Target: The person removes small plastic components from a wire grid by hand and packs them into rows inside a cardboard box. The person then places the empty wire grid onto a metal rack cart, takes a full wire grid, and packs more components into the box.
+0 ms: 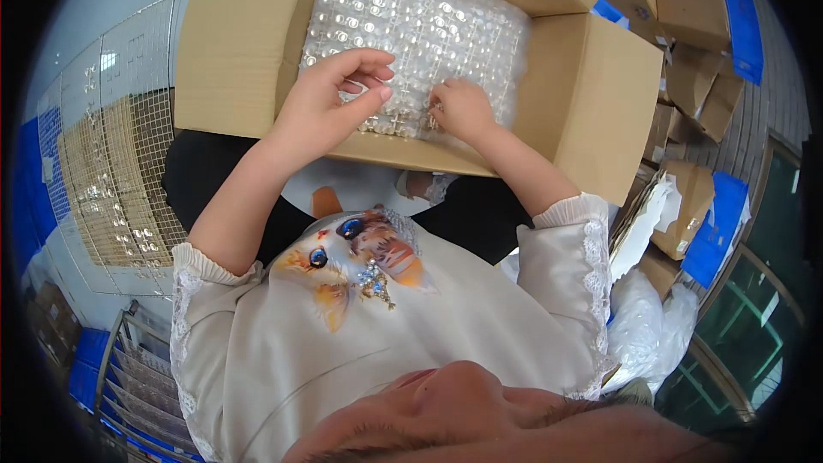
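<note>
An open cardboard box (pixel 591 77) stands in front of me with its flaps spread. Inside lies a layer of clear bubble wrap (pixel 506 43) with small shiny metal pieces (pixel 369 0) in rows across it. My left hand (pixel 334 94) hovers over the near left part of this layer, fingers bent and thumb apart, nothing visible in it. Near the box's front wall, my right hand (pixel 465 110) has its fingers curled down onto the layer. Small shiny bits show at those fingertips, but what they pinch is partly hidden.
A wire rack (pixel 111 146) with small metal pieces hanging on it stands at the left. Cardboard boxes (pixel 694 0) are stacked at the right, above a clear plastic bag (pixel 643 326). A metal-framed cart (pixel 141 369) is at lower left.
</note>
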Demonstrator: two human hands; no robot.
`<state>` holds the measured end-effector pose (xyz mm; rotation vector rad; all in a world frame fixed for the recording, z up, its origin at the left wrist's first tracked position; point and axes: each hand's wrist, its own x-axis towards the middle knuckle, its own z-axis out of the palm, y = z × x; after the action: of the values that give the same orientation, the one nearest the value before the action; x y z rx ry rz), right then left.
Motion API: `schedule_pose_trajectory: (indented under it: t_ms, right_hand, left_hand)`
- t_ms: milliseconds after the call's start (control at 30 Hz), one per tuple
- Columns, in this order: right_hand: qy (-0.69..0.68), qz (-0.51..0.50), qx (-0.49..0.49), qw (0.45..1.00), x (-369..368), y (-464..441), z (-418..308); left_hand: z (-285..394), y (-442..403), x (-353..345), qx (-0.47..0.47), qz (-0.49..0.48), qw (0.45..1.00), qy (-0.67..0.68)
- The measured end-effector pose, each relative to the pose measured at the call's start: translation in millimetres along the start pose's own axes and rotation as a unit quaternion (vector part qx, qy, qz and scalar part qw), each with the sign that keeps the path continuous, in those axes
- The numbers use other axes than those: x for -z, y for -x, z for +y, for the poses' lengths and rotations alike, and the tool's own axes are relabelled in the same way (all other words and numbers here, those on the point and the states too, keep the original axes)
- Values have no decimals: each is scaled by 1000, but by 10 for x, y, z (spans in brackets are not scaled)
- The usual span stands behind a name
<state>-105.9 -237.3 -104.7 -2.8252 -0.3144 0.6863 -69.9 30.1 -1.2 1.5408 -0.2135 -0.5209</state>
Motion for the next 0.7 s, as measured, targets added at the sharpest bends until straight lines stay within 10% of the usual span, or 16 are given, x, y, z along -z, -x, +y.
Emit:
schedule_pose_trajectory:
  t_ms: [700]
  right_hand:
    - [64,-36,30,997,-24,-108,-71]
  left_hand:
    - [-58,40,-7,-49,-6,996,-70]
